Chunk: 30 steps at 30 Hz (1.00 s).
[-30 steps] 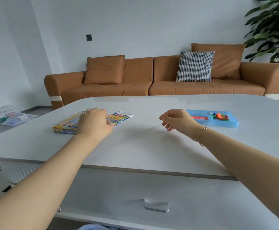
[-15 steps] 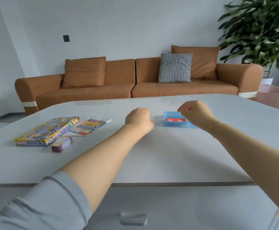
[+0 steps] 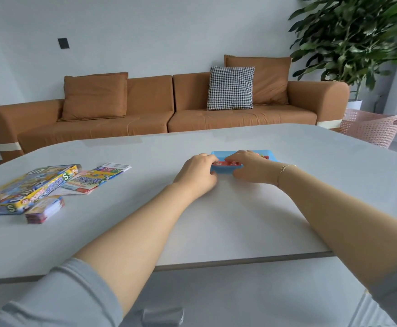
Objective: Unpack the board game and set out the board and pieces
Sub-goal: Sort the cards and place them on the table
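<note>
On the white bench (image 3: 240, 220), the game box (image 3: 25, 187) lies at the near left, well apart from the blue tray (image 3: 221, 172) at the far middle. The left hand (image 3: 198, 174) and right hand (image 3: 251, 168) each clamp one end of the tray. Small pieces, barely visible in it, could spill if it tips in lifting.

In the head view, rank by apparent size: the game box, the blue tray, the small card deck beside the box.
1. Game box, clearly largest.
2. Blue tray, partly covered by both hands and farther away, so its true size is unsure.
3. Card deck, smallest, though nearest the camera.
</note>
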Each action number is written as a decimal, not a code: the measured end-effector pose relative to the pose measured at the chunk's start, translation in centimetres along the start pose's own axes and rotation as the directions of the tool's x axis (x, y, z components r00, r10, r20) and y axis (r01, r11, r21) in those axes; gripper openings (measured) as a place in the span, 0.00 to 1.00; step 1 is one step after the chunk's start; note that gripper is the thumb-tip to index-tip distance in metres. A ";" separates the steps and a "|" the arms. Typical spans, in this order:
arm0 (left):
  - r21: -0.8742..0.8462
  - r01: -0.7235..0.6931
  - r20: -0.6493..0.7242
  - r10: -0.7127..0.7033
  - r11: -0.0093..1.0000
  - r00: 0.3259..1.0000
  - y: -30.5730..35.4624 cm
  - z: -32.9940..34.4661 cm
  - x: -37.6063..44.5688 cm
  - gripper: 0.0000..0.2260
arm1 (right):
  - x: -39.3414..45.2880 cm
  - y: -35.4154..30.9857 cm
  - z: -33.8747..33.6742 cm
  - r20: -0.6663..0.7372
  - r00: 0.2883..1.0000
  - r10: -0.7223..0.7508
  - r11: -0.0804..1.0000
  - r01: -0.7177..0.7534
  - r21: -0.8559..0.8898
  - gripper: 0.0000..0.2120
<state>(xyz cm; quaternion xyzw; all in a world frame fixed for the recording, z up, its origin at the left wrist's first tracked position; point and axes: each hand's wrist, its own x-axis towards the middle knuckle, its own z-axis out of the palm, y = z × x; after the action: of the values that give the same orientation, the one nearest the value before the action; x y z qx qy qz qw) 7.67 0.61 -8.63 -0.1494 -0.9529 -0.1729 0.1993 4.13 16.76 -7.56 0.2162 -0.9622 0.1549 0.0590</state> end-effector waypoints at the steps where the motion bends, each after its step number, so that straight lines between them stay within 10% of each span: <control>1: -0.007 0.002 -0.008 -0.002 1.000 1.000 0.1 0.0 0.0 0.15 | 0.1 0.0 -0.1 0.007 1.000 0.010 1.000 -0.010 -0.002 0.20; 23: 0.005 -0.109 -0.310 0.105 0.994 0.945 -0.6 -1.6 -0.4 0.09 | -0.6 -0.2 -0.3 -0.359 0.930 -0.077 0.960 0.166 0.225 0.06; 30: 0.137 -0.243 -0.416 0.279 0.960 0.866 -3.3 -4.5 -1.3 0.09 | -1.0 -2.4 -1.7 -0.084 0.948 0.306 0.565 -0.110 0.818 0.17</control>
<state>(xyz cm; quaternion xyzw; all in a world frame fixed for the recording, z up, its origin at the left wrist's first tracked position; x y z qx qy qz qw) 9.10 -4.38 -6.21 -0.2268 -0.8621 -0.1350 0.4325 6.20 15.62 -5.51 0.0857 -0.7942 0.6003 0.0403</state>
